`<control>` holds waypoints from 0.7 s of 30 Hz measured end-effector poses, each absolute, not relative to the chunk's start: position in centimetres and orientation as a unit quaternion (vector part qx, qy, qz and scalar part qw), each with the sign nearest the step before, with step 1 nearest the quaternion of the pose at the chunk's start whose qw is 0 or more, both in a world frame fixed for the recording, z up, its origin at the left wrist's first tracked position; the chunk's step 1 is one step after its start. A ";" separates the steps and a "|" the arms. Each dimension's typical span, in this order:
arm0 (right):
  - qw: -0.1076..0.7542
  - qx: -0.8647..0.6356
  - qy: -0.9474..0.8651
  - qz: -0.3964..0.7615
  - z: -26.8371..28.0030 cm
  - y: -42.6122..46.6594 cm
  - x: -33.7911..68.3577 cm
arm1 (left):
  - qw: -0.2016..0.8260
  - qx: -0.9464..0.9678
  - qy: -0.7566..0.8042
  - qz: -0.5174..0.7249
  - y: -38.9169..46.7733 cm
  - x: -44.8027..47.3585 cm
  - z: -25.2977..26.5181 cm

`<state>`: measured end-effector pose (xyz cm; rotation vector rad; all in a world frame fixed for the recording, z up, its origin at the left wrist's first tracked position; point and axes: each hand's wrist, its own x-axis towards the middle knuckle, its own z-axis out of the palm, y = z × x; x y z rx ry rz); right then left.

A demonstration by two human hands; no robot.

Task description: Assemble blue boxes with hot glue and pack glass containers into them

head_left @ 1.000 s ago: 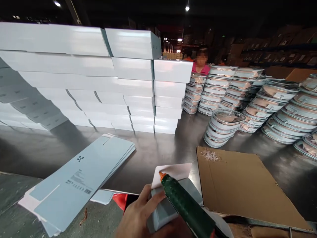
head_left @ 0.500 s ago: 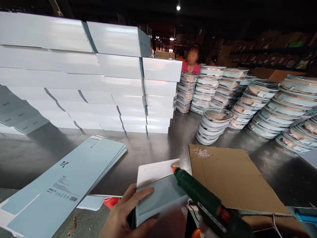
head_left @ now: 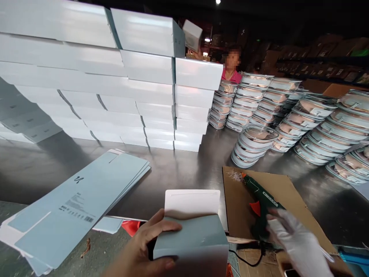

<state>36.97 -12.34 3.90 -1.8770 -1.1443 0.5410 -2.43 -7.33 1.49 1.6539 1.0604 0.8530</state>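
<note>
A pale blue-grey carton (head_left: pixel 191 234) with its white flap (head_left: pixel 192 202) standing up is in my left hand (head_left: pixel 150 246), which is closed around its left side, thumb in front and fingers on top. My right hand (head_left: pixel 295 236), in a white glove, is beside the handle of a green glue gun (head_left: pixel 263 198) with an orange nozzle and trigger. The gun lies on a brown cardboard sheet (head_left: pixel 276 184), its nozzle by some whitish glue strands (head_left: pixel 235 175). The right fingers look loosely stretched and are slightly blurred.
Flat printed cartons (head_left: pixel 83 200) lie on the metal table (head_left: pixel 213 157) at left. A wall of white boxes (head_left: pixel 144 69) stands behind. Stacks of lidded glass containers (head_left: pixel 253 144) fill the right. A person (head_left: pixel 232 73) is beyond. A black cord (head_left: pixel 248 262) hangs at the table edge.
The glue gun has moved from the carton's flap to the cardboard, and my right hand has loosened from it. The carton is turned more squarely towards me. A small box has appeared behind the wall.
</note>
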 end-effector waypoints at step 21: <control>0.371 -0.436 -0.766 0.291 3.8 -10.5 27.7 | 0.577 0.658 0.296 0.383 -4.5 -1.9 2.3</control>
